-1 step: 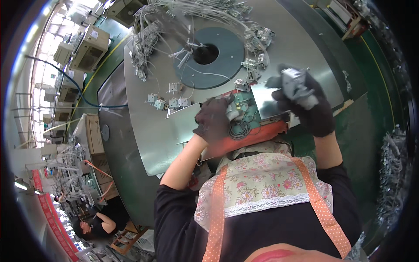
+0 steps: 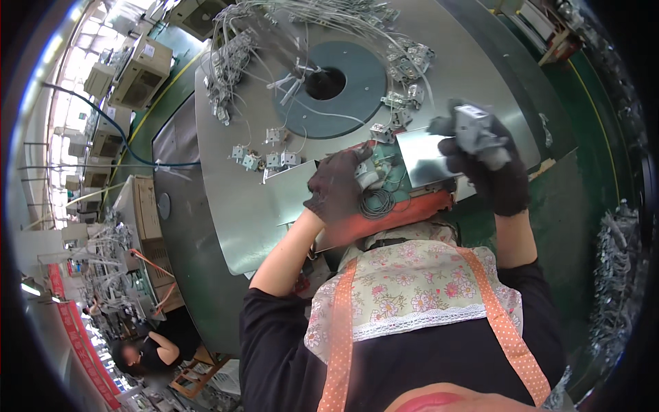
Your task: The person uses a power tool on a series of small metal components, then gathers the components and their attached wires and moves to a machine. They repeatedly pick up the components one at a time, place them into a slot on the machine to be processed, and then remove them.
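My gloved right hand [image 2: 491,165] is closed around a small metal box-shaped part [image 2: 473,127] with a greyish-white piece at its lower end. It is raised above a shiny metal plate [image 2: 420,158]. My gloved left hand [image 2: 334,184] is at the left edge of a green work area [image 2: 395,180], beside a pale part [image 2: 368,175]. Its fingers are bent, and the glove hides whether they grip that part. A coil of thin grey wire [image 2: 377,204] lies just right of this hand. Red material [image 2: 384,223] borders the near side.
Several small metal boxes [image 2: 274,160] sit on the grey metal table [image 2: 237,206], left of a round grey disc [image 2: 364,113]. Bundled white cables [image 2: 302,17] with more boxes surround its far side. Another person [image 2: 154,350] is at lower left.
My right hand has moved slightly to the right with the metal box-shaped part still in it. My left hand stays almost in place.
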Tool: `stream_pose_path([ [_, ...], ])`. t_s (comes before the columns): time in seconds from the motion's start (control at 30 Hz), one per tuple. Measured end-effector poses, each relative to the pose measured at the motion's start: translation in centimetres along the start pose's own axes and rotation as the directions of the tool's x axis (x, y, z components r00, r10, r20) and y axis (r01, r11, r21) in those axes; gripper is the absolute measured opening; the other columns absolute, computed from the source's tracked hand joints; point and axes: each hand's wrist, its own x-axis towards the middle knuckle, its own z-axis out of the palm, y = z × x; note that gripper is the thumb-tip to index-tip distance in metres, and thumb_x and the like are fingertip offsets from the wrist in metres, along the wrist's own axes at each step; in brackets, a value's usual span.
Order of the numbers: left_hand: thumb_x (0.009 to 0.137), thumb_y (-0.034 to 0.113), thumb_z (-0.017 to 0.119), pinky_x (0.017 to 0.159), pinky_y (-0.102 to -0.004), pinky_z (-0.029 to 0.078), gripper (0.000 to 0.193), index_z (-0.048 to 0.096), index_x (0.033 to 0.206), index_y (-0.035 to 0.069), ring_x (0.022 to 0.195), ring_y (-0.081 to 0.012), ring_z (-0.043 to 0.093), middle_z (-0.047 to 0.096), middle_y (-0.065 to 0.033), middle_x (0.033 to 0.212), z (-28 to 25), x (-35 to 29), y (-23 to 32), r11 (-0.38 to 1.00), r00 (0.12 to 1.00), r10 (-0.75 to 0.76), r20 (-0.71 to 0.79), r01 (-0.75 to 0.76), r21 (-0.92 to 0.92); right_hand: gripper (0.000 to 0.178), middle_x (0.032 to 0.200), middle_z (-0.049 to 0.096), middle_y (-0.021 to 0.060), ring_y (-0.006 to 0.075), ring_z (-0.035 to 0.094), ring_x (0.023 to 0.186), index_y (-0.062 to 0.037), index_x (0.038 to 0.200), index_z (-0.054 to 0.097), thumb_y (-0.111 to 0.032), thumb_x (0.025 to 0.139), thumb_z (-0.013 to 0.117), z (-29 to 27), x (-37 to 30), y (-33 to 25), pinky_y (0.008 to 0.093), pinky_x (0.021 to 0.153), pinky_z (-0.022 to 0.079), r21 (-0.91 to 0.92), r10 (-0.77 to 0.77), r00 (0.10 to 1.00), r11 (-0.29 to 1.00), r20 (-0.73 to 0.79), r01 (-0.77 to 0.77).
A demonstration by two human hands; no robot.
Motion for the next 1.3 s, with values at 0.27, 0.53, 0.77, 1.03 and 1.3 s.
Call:
stream_pose_path([
  [0.27, 0.085, 0.034, 0.078, 0.097, -0.0419, 0.053, 0.046, 0.068, 0.118, 0.002, 0.113, -0.0319, 0.07, 0.072, -0.0187, 0.122, -2.3, 6.5, -8.4, 0.884, 0.908, -0.266, 0.323, 0.363, -0.293, 0.055, 0.118, 0.067, 0.0117, 0.0223, 0.066, 0.105, -0.004, 0.14, 0.055, -0.015, 0.091, 0.077, 1.6, 2.1, 2.1, 0.0383, 0.095, 0.055, -0.191, 0.156, 0.964, 0.975, 0.213, -0.115],
  [0.53, 0.086, 0.038, 0.07, 0.101, -0.0541, 0.051, 0.044, 0.07, 0.119, 0.009, 0.114, -0.0448, 0.065, 0.068, -0.0248, 0.123, -1.9, 4.4, -20.2, 0.72, 0.848, -0.51, 0.142, 0.331, 0.61, 0.038, 0.097, 0.065, 0.0154, 0.036, 0.066, 0.096, -0.006, 0.113, 0.067, -0.014, 0.077, 0.073, 0.3, 8.2, 10.2, 0.0468, 0.078, 0.056, -0.715, 0.118, 0.76, -0.274, 0.639, 0.643],
  [0.77, 0.089, 0.045, 0.068, 0.101, -0.0527, 0.047, 0.045, 0.072, 0.122, 0.014, 0.116, -0.0378, 0.064, 0.069, -0.0145, 0.124, -4.1, 2.0, -15.5, 0.88, 0.931, -0.354, 0.092, 0.298, 0.37, 0.032, 0.1, 0.065, 0.0166, 0.0348, 0.065, 0.094, -0.0079, 0.111, 0.067, -0.014, 0.079, 0.068, -0.3, 10.5, 12.3, 0.0465, 0.085, 0.053, -0.652, 0.373, 0.739, -0.351, 0.561, 0.672],
  [1.03, 0.089, 0.03, 0.075, 0.087, -0.0445, 0.054, 0.032, 0.071, 0.113, 0.009, 0.099, -0.0344, 0.069, 0.072, -0.0145, 0.106, -2.3, 0.5, -9.7, 0.971, 0.88, 0.041, -0.473, 0.075, 0.225, 0.028, 0.098, 0.061, 0.0191, 0.038, 0.061, 0.096, -0.005, 0.111, 0.065, -0.013, 0.084, 0.064, -0.3, 9.0, 13.9, 0.0493, 0.083, 0.05, -0.695, 0.286, 0.831, -0.456, 0.476, 0.556],
  [1.3, 0.086, 0.037, 0.069, 0.1, -0.0475, 0.048, 0.034, 0.07, 0.104, 0.008, 0.1, -0.0327, 0.067, 0.072, -0.014, 0.101, 1.2, 0.8, -4.2, 0.939, 0.947, 0.323, -0.002, -0.32, 0.127, 0.057, 0.115, 0.057, 0.0259, 0.0432, 0.059, 0.107, 0.0018, 0.136, 0.052, -0.009, 0.082, 0.067, -1.4, 7.3, 15.8, 0.0502, 0.092, 0.05, -0.824, -0.012, 0.842, -0.215, 0.539, 0.524],
])
